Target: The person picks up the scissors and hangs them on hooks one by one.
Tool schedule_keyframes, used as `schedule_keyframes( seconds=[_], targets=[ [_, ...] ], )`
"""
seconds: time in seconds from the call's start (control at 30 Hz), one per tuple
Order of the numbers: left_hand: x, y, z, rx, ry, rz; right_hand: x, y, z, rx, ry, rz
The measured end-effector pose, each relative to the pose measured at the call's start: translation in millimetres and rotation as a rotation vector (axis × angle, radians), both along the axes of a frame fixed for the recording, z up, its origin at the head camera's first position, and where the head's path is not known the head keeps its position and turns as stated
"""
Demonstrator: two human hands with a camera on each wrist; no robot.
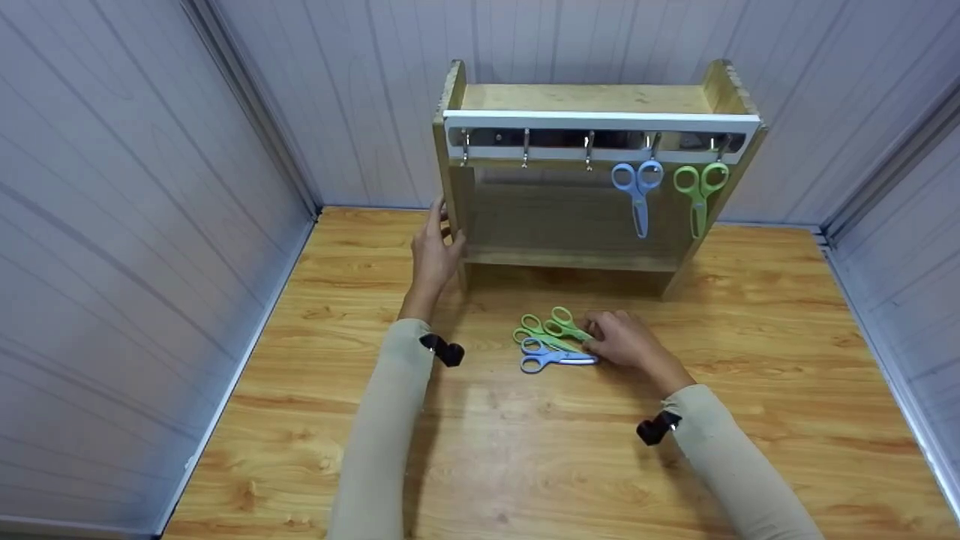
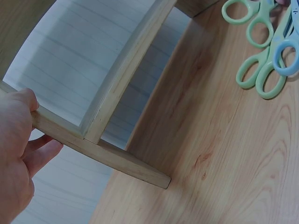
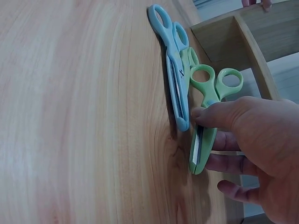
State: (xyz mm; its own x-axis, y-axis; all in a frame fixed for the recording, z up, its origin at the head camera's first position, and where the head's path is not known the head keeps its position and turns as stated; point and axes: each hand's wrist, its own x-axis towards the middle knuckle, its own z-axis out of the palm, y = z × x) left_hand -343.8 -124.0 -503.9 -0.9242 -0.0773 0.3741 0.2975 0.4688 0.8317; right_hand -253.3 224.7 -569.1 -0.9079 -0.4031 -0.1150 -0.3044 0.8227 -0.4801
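My left hand [image 1: 435, 251] grips the left side panel of a wooden rack [image 2: 119, 156], thumb on one face and fingers round the other. With thumb and fingers, my right hand [image 3: 261, 140] pinches the blades of green scissors [image 3: 205, 93], their handle loops pointing left in the head view. Beside them on the table lie blue scissors [image 1: 551, 356] and a second pair of green scissors [image 2: 261, 72], partly overlapped by the blue pair. Blue scissors [image 1: 639, 196] and green scissors [image 1: 700, 199] hang by a handle loop from the two right-hand hooks of the rack.
A white hook rail [image 1: 555, 154] runs along the rack's upper front, with bare metal hooks [image 1: 526, 148] on its left part. The rack stands on a wood-grain table [image 1: 510, 465]. Pale panelled walls [image 1: 112, 225] enclose the left, back and right.
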Motion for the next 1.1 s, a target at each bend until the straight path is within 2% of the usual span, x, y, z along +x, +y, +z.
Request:
schedule_keyframes(
  seconds=[0.43, 0.67, 1.1],
  targets=[
    [0.5, 0, 0.2, 0.003, -0.016, 0.0, -0.7, 0, 9.6, -0.054, -0.058, -0.044],
    [1.0, 1, 0.1, -0.027, 0.019, 0.005, 0.7, -3, 16.8, -0.069, 0.005, -0.031],
    [0.7, 0, 1.5, -0.019, -0.001, 0.007, 1.3, -5, 35.3, -0.049, 0.043, -0.028]
  ],
)
